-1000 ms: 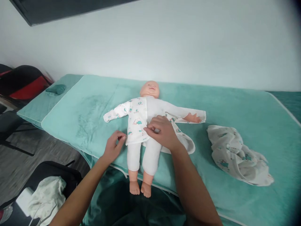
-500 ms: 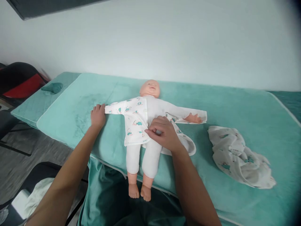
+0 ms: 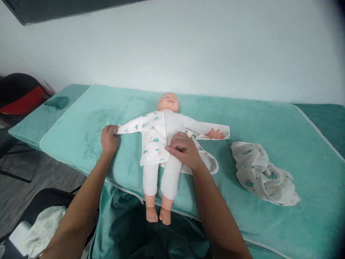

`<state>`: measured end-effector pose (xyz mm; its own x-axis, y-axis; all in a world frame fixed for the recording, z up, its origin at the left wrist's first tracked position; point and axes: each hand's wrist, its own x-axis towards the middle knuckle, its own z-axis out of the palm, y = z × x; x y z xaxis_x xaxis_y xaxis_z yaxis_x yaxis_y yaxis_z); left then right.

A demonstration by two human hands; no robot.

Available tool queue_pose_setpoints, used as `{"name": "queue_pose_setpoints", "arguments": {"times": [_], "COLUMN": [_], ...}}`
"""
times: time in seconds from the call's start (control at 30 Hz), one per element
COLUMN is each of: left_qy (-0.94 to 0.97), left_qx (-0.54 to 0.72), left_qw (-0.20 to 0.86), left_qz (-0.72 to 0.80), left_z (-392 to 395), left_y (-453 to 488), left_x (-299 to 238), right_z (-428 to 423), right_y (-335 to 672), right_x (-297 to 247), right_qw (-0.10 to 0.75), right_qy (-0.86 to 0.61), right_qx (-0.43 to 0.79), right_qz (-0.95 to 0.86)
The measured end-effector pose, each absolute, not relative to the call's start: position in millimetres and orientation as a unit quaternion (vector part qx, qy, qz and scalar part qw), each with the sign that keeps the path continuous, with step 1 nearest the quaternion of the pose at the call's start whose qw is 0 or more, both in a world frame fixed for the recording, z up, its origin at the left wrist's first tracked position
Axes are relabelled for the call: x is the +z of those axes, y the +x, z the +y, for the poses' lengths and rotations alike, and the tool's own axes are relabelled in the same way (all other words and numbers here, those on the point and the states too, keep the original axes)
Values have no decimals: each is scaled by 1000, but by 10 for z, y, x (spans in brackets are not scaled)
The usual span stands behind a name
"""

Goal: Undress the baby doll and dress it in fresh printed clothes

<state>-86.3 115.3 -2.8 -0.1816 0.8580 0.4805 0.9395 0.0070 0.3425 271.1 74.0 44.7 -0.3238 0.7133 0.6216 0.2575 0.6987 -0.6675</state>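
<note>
A baby doll (image 3: 168,102) lies on its back on a green massage bed, its feet over the near edge. It wears a white printed baby shirt (image 3: 153,138), closed over one side of the chest and open on the other. The sleeve on the right is turned inside out, and the doll's hand (image 3: 215,133) shows at its cuff. My left hand (image 3: 109,139) is closed on the cuff of the left sleeve. My right hand (image 3: 184,149) pinches the shirt's front edge near the doll's waist.
A crumpled printed cloth (image 3: 264,174) lies on the bed (image 3: 272,122) at the right. Black chairs (image 3: 18,90) stand at the left; the nearer one holds a pale cloth (image 3: 44,228) and a white object (image 3: 20,237). A wall (image 3: 188,46) rises behind the bed.
My left hand has shifted slightly down and left, and the left sleeve now slopes down towards it. My right hand keeps its pinch at the shirt front. The view has shifted a little.
</note>
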Motion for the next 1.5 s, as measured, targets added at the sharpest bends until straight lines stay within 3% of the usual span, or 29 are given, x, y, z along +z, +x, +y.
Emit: {"name": "queue_pose_setpoints", "arguments": {"times": [0.1, 0.23, 0.37, 0.5, 0.6, 0.7, 0.83, 0.97, 1.1, 1.2, 1.3, 1.4, 1.5], "left_qy": [-607, -632, -682, -750, -837, -909, -928, -926, -918, -904, -894, -893, -896], "left_qx": [-332, -373, -403, -394, -325, -150, 5, 39, 6, -24, -46, -51, -38], "left_qw": [104, 111, 101, 58, 23, 5, 38, 43, 32, 22, 14, 26, 39], "left_qz": [-715, -670, -602, -528, -441, -389, -370, -373, -395, -427, -445, -447, -441], "left_z": [1120, 1072, 1057, 1138, 1293, 1463, 1608, 1722, 1845, 1897, 1898, 1878, 1867], "left_y": [-866, -868, -586, 233, 1011, 1672, 2197, 2379, 2309, 2150, 2009, 1962, 1981], "left_x": [-36, -27, 138, 511, 795, 953, 923, 841, 996, 1213, 1348, 1357, 1320], "right_z": [738, 905, 1202, 1319, 1269, 1214, 1167, 1100, 1091, 1093, 1060, 1023, 1013], "right_y": [2772, 3160, 3712, 3942, 3931, 3920, 3930, 3939, 3929, 3823, 3636, 3525, 3571], "right_x": [384, 286, 135, -31, -95, -106, -31, 131, 186, 127, 61, 19, -3], "right_qw": [542, 573, 503, 461, 484, 523, 632, 739, 773, 728, 582, 405, 344], "right_qy": [-387, -513, -658, -729, -727, -722, -635, -485, -389, -432, -477, -496, -530], "right_qx": [254, 181, 56, 128, 128, 135, 206, 320, 403, 412, 361, 232, 169], "right_qz": [-702, -613, -557, -489, -470, -433, -392, -339, -296, -337, -550, -733, -756]}}
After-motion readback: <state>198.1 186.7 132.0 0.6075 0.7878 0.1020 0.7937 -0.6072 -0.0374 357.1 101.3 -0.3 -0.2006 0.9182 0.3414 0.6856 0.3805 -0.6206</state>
